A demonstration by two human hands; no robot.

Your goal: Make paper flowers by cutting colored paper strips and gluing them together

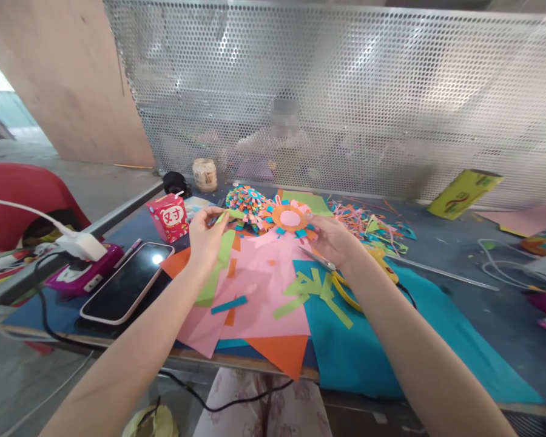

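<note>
My left hand (pixel 208 233) pinches a light green strip (pixel 235 214) between thumb and fingers. In my right hand (pixel 334 237) is a layered flower (pixel 290 217) with a pink centre, an orange ring and blue, orange and pink petals, gripped by its right edge. Scissors (pixel 346 291) with yellow handles lie beneath my right wrist, partly covered by it. Below the hands is a pink sheet (pixel 264 285), with several loose green strips (pixel 316 282) to its right and a blue strip (pixel 229 304) on top. Behind the flower sits a multicoloured cluster of petals (pixel 248 203).
Left are a phone (pixel 127 285), a pink drink carton (pixel 168 218) and a purple power strip (pixel 84 270) with cables. Thin scraps (pixel 368 224), a yellow glue gun (pixel 382 264) and a yellow tube (pixel 464 194) lie right. A perforated metal panel (pixel 346 91) stands behind.
</note>
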